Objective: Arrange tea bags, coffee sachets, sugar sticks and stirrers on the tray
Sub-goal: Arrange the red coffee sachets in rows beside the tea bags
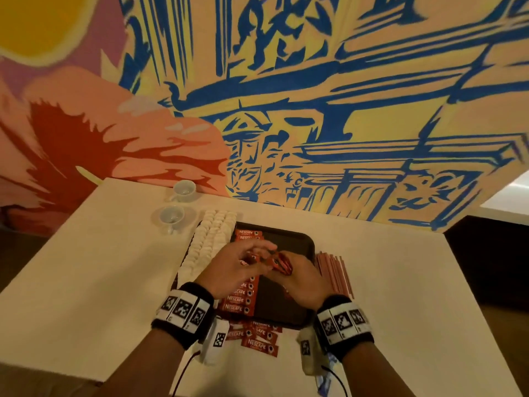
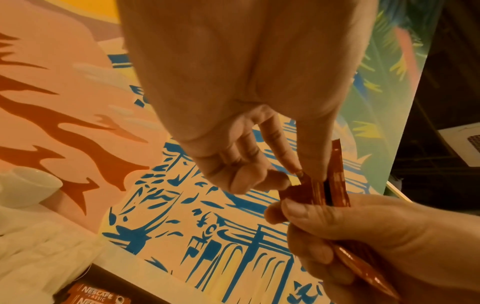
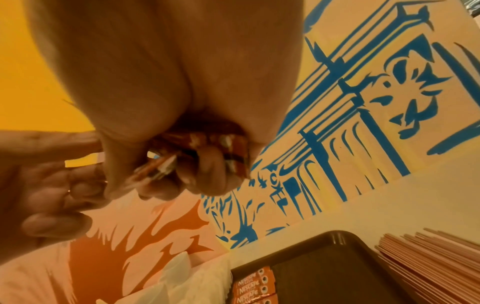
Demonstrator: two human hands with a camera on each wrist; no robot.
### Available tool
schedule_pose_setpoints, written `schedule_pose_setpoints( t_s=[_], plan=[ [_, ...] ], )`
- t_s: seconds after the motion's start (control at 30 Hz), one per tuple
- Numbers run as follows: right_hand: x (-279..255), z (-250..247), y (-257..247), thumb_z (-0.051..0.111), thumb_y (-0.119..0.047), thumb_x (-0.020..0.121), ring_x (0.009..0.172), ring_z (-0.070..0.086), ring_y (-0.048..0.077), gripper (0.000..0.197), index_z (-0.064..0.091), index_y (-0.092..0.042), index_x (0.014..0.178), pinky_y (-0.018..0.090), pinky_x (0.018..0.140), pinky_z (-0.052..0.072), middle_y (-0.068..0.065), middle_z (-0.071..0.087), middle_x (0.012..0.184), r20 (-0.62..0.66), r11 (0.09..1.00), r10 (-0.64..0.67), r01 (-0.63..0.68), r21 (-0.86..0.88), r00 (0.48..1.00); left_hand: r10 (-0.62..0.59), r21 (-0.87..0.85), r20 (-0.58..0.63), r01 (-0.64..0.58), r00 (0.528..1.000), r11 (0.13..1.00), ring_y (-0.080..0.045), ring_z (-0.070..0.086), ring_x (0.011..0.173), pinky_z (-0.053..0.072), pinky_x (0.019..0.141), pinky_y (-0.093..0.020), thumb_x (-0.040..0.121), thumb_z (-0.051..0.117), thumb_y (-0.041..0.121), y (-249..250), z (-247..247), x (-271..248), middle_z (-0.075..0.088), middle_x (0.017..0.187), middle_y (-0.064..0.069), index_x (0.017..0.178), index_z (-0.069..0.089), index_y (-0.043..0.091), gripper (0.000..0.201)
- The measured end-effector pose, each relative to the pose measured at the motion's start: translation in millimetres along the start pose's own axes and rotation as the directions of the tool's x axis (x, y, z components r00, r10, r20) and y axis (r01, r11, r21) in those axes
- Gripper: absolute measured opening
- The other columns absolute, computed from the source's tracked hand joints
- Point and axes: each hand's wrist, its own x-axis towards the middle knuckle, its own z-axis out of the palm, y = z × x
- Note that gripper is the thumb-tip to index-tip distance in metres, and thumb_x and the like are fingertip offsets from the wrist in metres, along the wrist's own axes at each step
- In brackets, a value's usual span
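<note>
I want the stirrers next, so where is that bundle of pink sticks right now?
In the head view, the pink sticks lie on the white table, just off the right edge of the dark tray, beside the right hand.

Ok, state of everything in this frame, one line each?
Tray: on table, right part bare.
Coffee sachets: one column lined up in tray.
Loose sachets: on table, near tray edge.
Right hand: gripping a sachet bundle.
Left hand: pinching one sachet from it.
Stirrers: piled right of tray.
Cups: upright.
</note>
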Motion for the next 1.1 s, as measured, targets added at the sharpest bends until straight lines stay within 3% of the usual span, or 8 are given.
schedule_pose_setpoints(
  t_s=[0.2, 0.4, 0.47, 0.57, 0.7, 0.83, 0.97, 1.1],
  plan=[
    [-22, -7, -29, 0.064, -0.023, 0.099, 0.071, 0.064, -0.003, 0.007, 0.065, -0.03, 0.096, 0.015, 0.065, 0.046, -0.022, 0.069, 0.08, 0.056, 0.996, -0.088, 0.087, 0.035, 0.995, 0.08, -0.021, -0.092, -0.083, 0.993, 0.996, -0.022, 0.066, 0.088, 0.058, 0.086, -0.036, 0.087, 0.077, 0.02, 25, 8, -29, 0.07, 0.113, 0.007, 0.116, 0.07, 0.038, 0.034],
    [-31, -7, -42, 0.066, -0.031, 0.097, 0.079, 0.068, 0.011, 0.009, 0.068, -0.024, 0.102, 0.032, 0.075, 0.055, -0.003, 0.072, 0.09, 0.021, 0.997, -0.083, 0.083, 0.005, 0.996, 0.127, -0.068, -0.197, -0.143, 0.972, 0.987, -0.022, 0.065, 0.081, 0.051, 0.075, -0.023, 0.087, 0.076, 0.015, 37, 10, -50, 0.072, 0.095, 0.0, 0.1, 0.074, 0.019, 0.014],
    [-37, -6, -44, 0.065, -0.033, 0.098, 0.084, 0.069, 0.007, 0.011, 0.068, -0.024, 0.105, 0.029, 0.079, 0.056, -0.004, 0.073, 0.094, 0.015, 0.997, -0.076, 0.076, 0.001, 0.997, 0.13, -0.122, -0.222, -0.16, 0.966, 0.98, -0.015, 0.063, 0.072, 0.049, 0.068, -0.018, 0.089, 0.073, 0.012, 41, 9, -56, 0.07, 0.083, 0.001, 0.098, 0.071, 0.014, 0.009],
    [-44, -9, -45, 0.059, -0.038, 0.1, 0.068, 0.062, 0.003, 0.013, 0.062, -0.028, 0.093, 0.024, 0.068, 0.051, -0.006, 0.067, 0.083, -0.014, 0.998, -0.032, 0.032, -0.046, 0.999, 0.111, -0.281, -0.246, -0.18, 0.963, 0.943, -0.019, 0.063, 0.069, 0.049, 0.062, -0.022, 0.091, 0.068, 0.006, 46, 1, -61, 0.07, 0.078, -0.011, 0.099, 0.063, 0.004, 0.01],
    [-45, -18, -56, 0.055, -0.042, 0.101, 0.05, 0.053, 0.001, 0.021, 0.062, -0.024, 0.092, 0.023, 0.053, 0.045, -0.008, 0.059, 0.069, -0.181, 0.997, 0.08, -0.075, 0.031, 0.98, 0.138, -0.336, -0.197, -0.199, 0.971, 0.921, -0.033, 0.067, 0.08, 0.054, 0.07, -0.033, 0.089, 0.071, 0.009, 49, -21, -63, 0.072, 0.088, -0.022, 0.099, 0.062, 0.002, 0.016],
    [-41, -16, -79, 0.052, -0.052, 0.098, 0.045, 0.037, 0.006, 0.044, 0.069, -0.012, 0.103, 0.023, 0.045, 0.028, -0.009, 0.047, 0.06, -0.23, 0.916, 0.203, -0.101, 0.389, 0.952, 0.142, -0.297, -0.167, -0.188, 0.976, 0.936, -0.049, 0.064, 0.086, 0.055, 0.074, -0.035, 0.087, 0.076, 0.014, 44, -43, -65, 0.071, 0.085, -0.02, 0.092, 0.067, 0.006, 0.013],
    [-40, -1, -101, 0.061, -0.054, 0.087, 0.047, 0.035, 0.008, 0.057, 0.067, -0.001, 0.108, 0.022, 0.043, 0.026, -0.001, 0.048, 0.066, -0.156, 0.846, 0.165, -0.059, 0.53, 0.974, 0.097, -0.275, -0.118, -0.126, 0.988, 0.953, -0.04, 0.069, 0.08, 0.054, 0.07, -0.031, 0.088, 0.072, 0.001, 34, -60, -70, 0.073, 0.089, -0.02, 0.101, 0.064, 0.004, 0.016],
    [-40, 20, -122, 0.067, -0.019, 0.094, 0.042, 0.052, 0.0, 0.017, 0.064, -0.003, 0.09, 0.012, 0.042, 0.038, -0.004, 0.062, 0.063, -0.132, 0.794, 0.121, -0.017, 0.608, 0.984, 0.052, -0.228, -0.028, -0.057, 0.998, 0.972, -0.027, 0.071, 0.077, 0.055, 0.071, -0.032, 0.09, 0.071, 0.006, 21, -75, -75, 0.075, 0.089, -0.018, 0.115, 0.064, 0.011, 0.026]
  ],
)
